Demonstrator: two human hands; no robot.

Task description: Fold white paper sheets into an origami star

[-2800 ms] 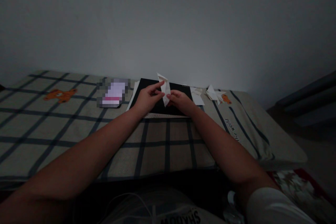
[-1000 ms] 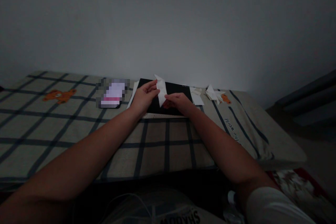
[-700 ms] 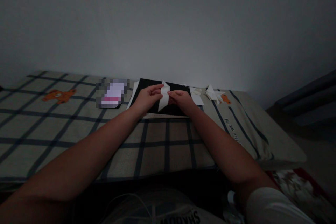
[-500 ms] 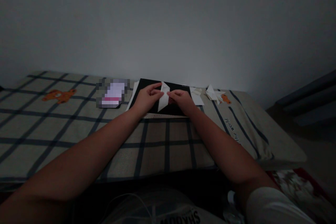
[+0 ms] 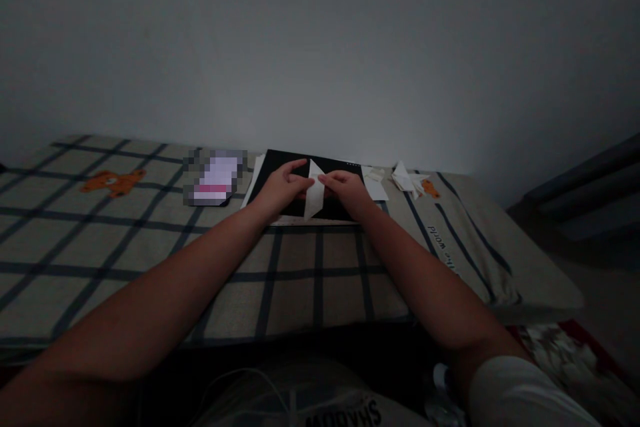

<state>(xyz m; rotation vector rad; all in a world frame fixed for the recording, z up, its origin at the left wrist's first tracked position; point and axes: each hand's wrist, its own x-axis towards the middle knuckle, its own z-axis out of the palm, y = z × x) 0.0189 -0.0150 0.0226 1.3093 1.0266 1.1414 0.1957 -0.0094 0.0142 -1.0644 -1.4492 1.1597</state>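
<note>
A small folded piece of white paper (image 5: pixel 315 200), pointed at its top and bottom, is pinched between my two hands. My left hand (image 5: pixel 285 183) grips its left side with thumb and fingers, the index finger stretched out above. From the right, my right hand (image 5: pixel 345 185) pinches the paper near its middle, the fingers curled. Both hands are just above a black flat folder or board (image 5: pixel 273 163), which has white sheets under it. The fingers behind the paper are mostly hidden.
A phone with a lit, blurred screen (image 5: pixel 217 177) lies to the left. Right of the board are white paper pieces (image 5: pixel 375 187) and folded paper shapes (image 5: pixel 406 179). All rest on a checked cloth (image 5: pixel 315 280) against a pale wall (image 5: pixel 320 47). A clear bottle (image 5: pixel 441 393) stands low at right.
The folded paper has turned slightly and moved a little down and right between my fingers. My left index finger has come away from its top tip.
</note>
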